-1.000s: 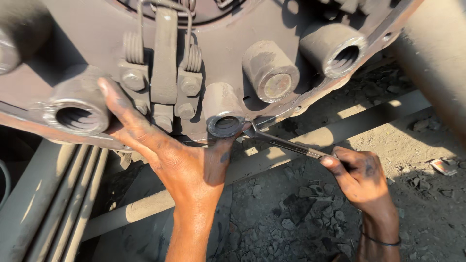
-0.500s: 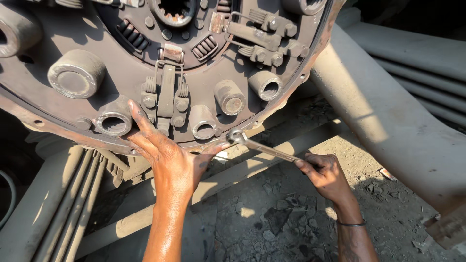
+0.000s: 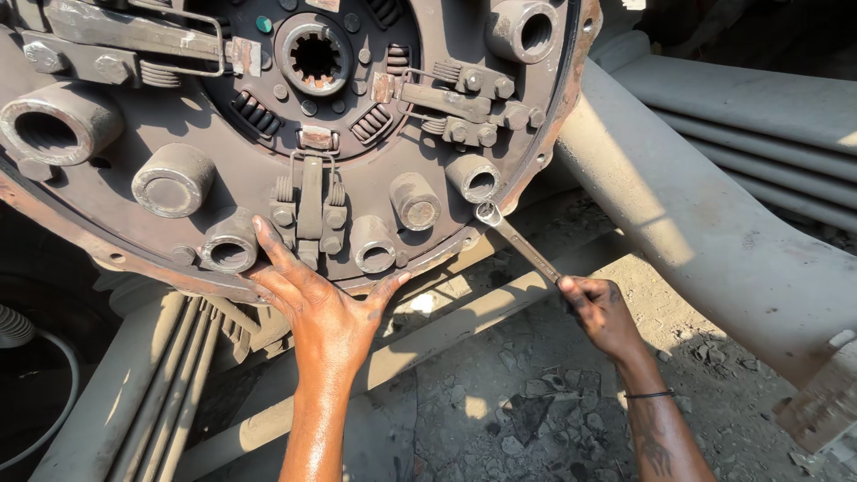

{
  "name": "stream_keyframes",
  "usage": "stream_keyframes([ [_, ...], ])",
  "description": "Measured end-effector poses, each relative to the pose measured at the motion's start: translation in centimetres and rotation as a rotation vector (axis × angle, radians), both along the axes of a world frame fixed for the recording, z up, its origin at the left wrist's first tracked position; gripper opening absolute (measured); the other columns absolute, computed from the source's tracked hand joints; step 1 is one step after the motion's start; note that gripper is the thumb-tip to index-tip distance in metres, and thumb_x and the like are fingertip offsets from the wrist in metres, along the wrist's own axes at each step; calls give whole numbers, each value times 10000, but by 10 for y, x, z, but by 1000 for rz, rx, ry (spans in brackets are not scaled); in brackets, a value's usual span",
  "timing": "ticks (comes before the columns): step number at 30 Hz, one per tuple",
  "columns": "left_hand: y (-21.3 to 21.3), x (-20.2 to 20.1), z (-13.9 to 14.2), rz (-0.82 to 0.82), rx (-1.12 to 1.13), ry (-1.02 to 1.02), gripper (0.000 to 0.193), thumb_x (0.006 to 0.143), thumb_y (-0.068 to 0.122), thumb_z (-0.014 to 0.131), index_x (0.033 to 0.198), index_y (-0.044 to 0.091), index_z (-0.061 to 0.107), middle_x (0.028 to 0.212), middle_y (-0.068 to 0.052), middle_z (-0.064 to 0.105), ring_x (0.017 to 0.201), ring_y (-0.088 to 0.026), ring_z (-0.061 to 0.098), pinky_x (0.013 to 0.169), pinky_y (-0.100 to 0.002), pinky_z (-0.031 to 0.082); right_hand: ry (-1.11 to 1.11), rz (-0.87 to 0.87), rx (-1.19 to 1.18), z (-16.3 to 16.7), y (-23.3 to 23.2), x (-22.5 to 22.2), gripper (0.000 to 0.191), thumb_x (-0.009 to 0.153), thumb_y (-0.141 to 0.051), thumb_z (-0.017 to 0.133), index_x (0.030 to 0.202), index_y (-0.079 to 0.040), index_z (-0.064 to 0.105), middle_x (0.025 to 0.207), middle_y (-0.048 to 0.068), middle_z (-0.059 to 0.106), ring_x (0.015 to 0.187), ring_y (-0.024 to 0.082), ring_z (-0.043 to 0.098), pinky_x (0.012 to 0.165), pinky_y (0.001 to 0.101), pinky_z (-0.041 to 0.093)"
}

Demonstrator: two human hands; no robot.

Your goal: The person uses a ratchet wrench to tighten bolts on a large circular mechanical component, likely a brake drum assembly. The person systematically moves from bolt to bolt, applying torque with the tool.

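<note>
A large rusty round clutch assembly (image 3: 178, 116) with springs, levers and a splined hub fills the upper left. My left hand (image 3: 312, 299) is spread flat against its lower rim, fingers apart, holding nothing. My right hand (image 3: 598, 308) grips the handle end of a slim metal wrench (image 3: 518, 241). The wrench's ring end sits at the rim's lower right edge, just below a short cylindrical boss (image 3: 473, 178).
A thick grey metal beam (image 3: 696, 223) runs diagonally at right, with stacked leaf springs (image 3: 768, 134) behind it. More leaf springs (image 3: 170, 375) lie at lower left. Gravelly ground (image 3: 527, 411) shows below, beside a hose (image 3: 18, 330) at far left.
The view has pulled back and shifted, showing more of the clutch. The wrench head has moved right along the rim and my right hand has followed; my left hand stays on the lower rim.
</note>
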State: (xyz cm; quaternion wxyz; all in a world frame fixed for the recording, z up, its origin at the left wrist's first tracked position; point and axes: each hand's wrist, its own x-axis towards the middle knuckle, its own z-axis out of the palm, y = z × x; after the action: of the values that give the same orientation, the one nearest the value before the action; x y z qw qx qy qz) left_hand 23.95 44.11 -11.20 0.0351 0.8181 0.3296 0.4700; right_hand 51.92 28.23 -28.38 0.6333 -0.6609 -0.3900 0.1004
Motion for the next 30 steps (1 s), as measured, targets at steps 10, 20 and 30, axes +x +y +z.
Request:
stream_keyframes([
  [10, 5, 8, -6, -7, 208, -46, 1570, 650, 497, 1002, 1569, -16, -163, 1391, -428, 176, 1346, -606, 225, 1112, -768, 139, -387, -306, 404, -32, 35, -48, 563, 1094, -530, 544, 905, -10, 648, 812, 23, 554, 771, 145, 576, 680, 278, 437],
  [20, 6, 8, -4, -3, 182, -11, 1592, 639, 483, 998, 1518, -37, -223, 1588, -420, 19, 1327, -569, 266, 1132, -769, 83, 158, -39, 205, -51, 40, -31, 578, 992, -526, 571, 619, -84, 569, 541, -70, 432, 467, 49, 380, 426, 281, 273],
  [30, 72, -49, -74, -130, 648, -249, 997, 930, 447, 880, 1630, 191, 217, 1634, -167, 291, 1466, -367, 381, 1205, -440, 293, 82, -118, 323, -62, 44, -48, 561, 1085, -501, 587, 756, -50, 540, 646, -51, 451, 556, 51, 390, 507, 260, 265],
])
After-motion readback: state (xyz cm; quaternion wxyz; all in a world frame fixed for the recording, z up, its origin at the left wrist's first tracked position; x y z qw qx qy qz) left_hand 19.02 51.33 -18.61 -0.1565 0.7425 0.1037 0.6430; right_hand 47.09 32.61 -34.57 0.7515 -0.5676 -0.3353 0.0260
